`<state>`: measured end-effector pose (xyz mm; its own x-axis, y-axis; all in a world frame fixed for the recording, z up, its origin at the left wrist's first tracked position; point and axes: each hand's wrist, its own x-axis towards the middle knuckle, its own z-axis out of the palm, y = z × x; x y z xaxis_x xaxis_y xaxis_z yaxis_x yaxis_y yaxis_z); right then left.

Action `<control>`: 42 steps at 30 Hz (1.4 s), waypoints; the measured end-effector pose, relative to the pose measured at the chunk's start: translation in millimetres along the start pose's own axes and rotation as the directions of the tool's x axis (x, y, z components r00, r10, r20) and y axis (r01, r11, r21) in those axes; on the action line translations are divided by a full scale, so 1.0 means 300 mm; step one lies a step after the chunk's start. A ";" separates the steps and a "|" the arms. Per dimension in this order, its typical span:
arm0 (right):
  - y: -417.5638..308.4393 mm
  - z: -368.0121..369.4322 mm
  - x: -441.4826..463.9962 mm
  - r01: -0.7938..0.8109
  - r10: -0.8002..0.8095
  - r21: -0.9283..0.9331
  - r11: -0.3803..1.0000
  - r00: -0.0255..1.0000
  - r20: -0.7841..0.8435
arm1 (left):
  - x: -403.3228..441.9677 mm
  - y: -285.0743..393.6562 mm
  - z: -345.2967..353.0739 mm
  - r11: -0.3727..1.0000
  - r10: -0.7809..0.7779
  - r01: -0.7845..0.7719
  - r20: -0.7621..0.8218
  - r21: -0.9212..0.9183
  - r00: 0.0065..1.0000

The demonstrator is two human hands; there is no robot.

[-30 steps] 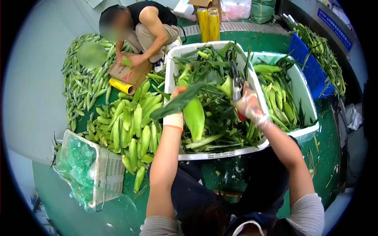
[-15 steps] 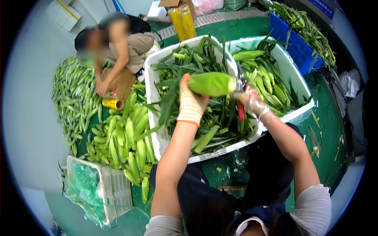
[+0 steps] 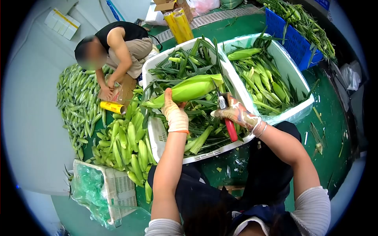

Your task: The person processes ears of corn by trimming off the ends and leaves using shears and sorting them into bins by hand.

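Note:
My left hand (image 3: pixel 174 114), in a pale glove with an orange cuff, is closed around an ear of corn (image 3: pixel 189 89) in its green husk. The ear lies nearly level, its right end a little higher. In my patterned-gloved right hand (image 3: pixel 238 112) is a pair of pruning shears (image 3: pixel 231 130) with a red handle. Their metal blades point up beside the ear's right end; whether they touch it I cannot tell. Below both hands stands a white basket (image 3: pixel 208 155) heaped with cut green leaves and husks.
A second white tub (image 3: pixel 305 105) holds husked ears and leaves. Behind it stands a blue crate (image 3: pixel 276 32) of leaves. Unwrapped corn (image 3: pixel 122 137) lies left of the basket. Beyond it, a person (image 3: pixel 120 51) crouches by wrapped corn (image 3: pixel 76 106) and a yellow roll (image 3: pixel 113 107).
My left hand has moved left and down with the corn, whose right end has tipped upward. My right hand has shifted left and down with the shears, showing more of the red handle.

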<state>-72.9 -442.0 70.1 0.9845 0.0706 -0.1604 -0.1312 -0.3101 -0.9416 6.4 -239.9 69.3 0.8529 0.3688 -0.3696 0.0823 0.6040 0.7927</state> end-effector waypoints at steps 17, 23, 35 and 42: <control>0.009 0.121 -0.005 0.074 -0.079 -0.154 0.985 0.997 -0.022 | 0.019 0.162 -0.073 0.908 0.221 -0.222 0.045 0.357 0.974; 0.002 0.076 -0.041 -0.027 0.022 -0.170 0.985 0.999 -0.031 | 0.138 0.237 -0.221 0.971 0.141 -0.147 0.046 0.189 0.989; -0.061 0.103 -0.017 0.133 0.004 -0.253 0.958 0.879 0.476 | 0.038 0.131 -0.251 0.388 0.064 -0.656 0.691 0.648 0.720; -0.083 0.088 0.040 -0.168 0.036 0.169 0.971 0.804 0.594 | -0.166 0.078 -0.172 -0.164 -0.064 -0.658 0.658 0.735 0.751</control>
<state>-60.8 -408.4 83.7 0.7176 0.6086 -0.3387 -0.3129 -0.1528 -0.9374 -60.7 -207.6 81.3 0.9739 -0.2267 -0.0096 -0.1958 -0.8611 0.4692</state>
